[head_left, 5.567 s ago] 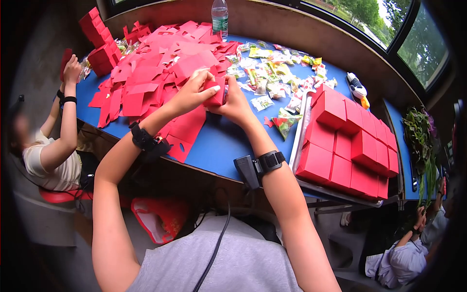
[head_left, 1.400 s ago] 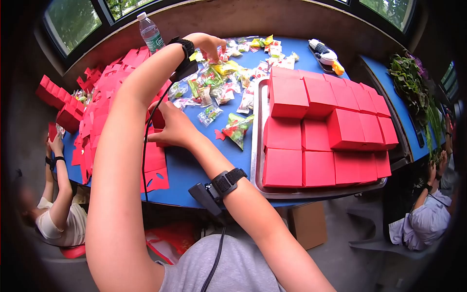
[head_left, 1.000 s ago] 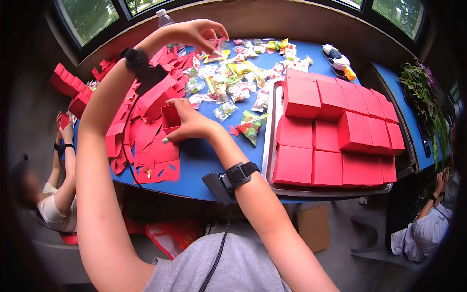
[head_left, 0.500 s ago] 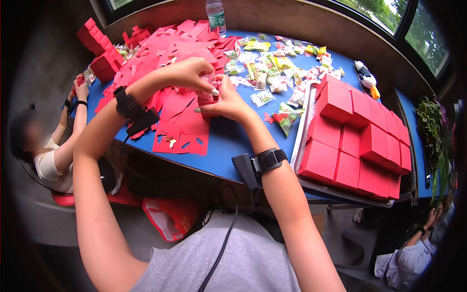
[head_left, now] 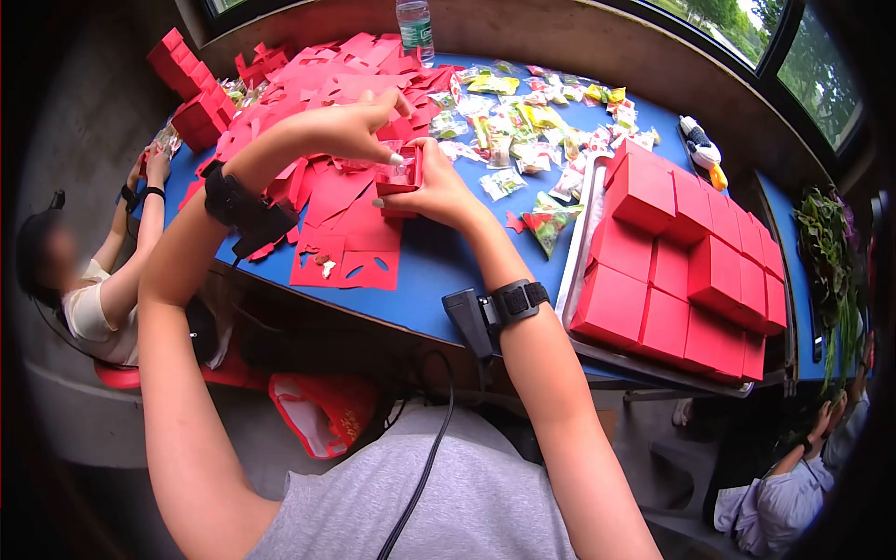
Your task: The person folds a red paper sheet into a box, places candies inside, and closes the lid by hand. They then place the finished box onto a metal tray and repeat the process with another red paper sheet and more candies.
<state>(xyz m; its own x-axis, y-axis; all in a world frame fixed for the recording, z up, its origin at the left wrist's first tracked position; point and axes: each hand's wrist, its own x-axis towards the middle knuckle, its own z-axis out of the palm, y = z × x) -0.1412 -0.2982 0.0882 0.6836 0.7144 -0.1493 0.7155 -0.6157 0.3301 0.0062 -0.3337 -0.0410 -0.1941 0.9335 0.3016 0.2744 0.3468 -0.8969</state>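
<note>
My right hand (head_left: pixel 441 194) is closed around a small red paper box (head_left: pixel 401 188) whose open top faces up. Inside it shows something clear and pinkish, perhaps a wrapped sweet; its exact kind is hard to tell. Above the box's left side is my left hand (head_left: pixel 362 129), fingers and thumb spread, with nothing visible between them. The thumb tip is close to the box's rim. Beneath and behind both hands lies a heap of flat red card sheets (head_left: pixel 327 103). Small wrapped sweets (head_left: pixel 523 131) are scattered on the blue table to the right of the box.
A tray (head_left: pixel 581 243) on the right holds stacked red boxes (head_left: pixel 653 271). At the back stand a water bottle (head_left: pixel 415 33) and, further left, a tower of red boxes (head_left: pixel 196 93). A white and dark object (head_left: pixel 700 145) lies near the window. Another person (head_left: pixel 93 280) sits left.
My left hand has opened and lifted up and left from the box, exposing its open top and contents. My right hand still holds the box in nearly the same place.
</note>
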